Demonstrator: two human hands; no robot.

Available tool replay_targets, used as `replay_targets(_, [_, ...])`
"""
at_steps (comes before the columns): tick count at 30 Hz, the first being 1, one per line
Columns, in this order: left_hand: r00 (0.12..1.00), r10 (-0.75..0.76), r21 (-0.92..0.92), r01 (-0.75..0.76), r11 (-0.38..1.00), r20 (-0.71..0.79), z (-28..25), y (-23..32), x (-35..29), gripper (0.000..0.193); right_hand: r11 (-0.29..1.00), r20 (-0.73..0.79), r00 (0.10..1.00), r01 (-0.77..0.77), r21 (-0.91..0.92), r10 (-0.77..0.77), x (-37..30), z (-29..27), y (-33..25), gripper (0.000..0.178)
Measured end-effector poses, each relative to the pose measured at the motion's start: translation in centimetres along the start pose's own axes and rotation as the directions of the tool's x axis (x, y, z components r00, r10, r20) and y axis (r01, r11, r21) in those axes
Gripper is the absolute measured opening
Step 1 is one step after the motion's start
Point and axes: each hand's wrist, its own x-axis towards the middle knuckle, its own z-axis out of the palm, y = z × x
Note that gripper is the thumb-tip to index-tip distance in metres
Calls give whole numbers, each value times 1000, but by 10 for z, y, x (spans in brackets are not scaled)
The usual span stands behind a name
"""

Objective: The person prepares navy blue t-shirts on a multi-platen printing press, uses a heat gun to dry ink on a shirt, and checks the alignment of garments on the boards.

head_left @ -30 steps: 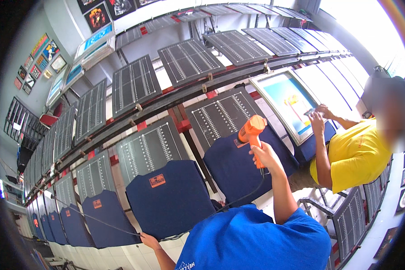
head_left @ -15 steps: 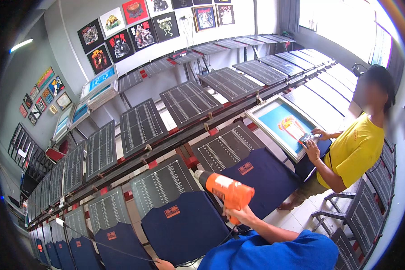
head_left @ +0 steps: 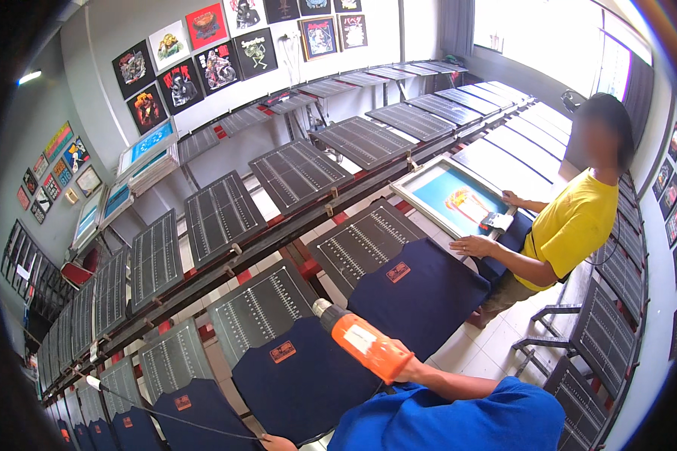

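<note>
Orange heat gun (head_left: 363, 343) swung lower-left, right hand (head_left: 406, 370) gripping, metal nozzle.

Colours as I log them. Heat gun (head_left: 361, 344): orange body, white label, silver nozzle. My sleeve (head_left: 459, 421), near: bright blue. Shirts (head_left: 417, 289) on the near pallets: navy, each with a small orange patch. Bare pallets (head_left: 222, 214): dark grey, ruled with fine white grid lines. Screen (head_left: 455, 197), right: pale frame, turquoise mesh, orange-red motif. Co-worker's shirt (head_left: 572, 225): yellow. Far wall (head_left: 113, 30): grey, with posters (head_left: 203, 26) mostly black and red.
</note>
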Motion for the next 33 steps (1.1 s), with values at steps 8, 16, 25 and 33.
replay_targets(8, [928, -368, -285, 338, 897, -58, -80, 50, 27, 25, 677, 196, 879, 462, -573, -434, 5, -18, 32, 39])
replay_targets(16, [939, -343, -172, 342, 924, 21, -66, 41, 22, 24, 746, -9, 892, 373, -551, -452, -6, -14, 42, 41])
replay_targets(25, [960, -273, -95, 267, 959, -59, -100, 53, 30, 24, 773, -175, 930, 154, -615, -324, -18, -23, 29, 47])
replay_targets(33, [905, -424, -368, 403, 838, 26, -134, 76, 40, 26, 869, -272, 924, 111, -483, -269, -21, -41, 51, 47])
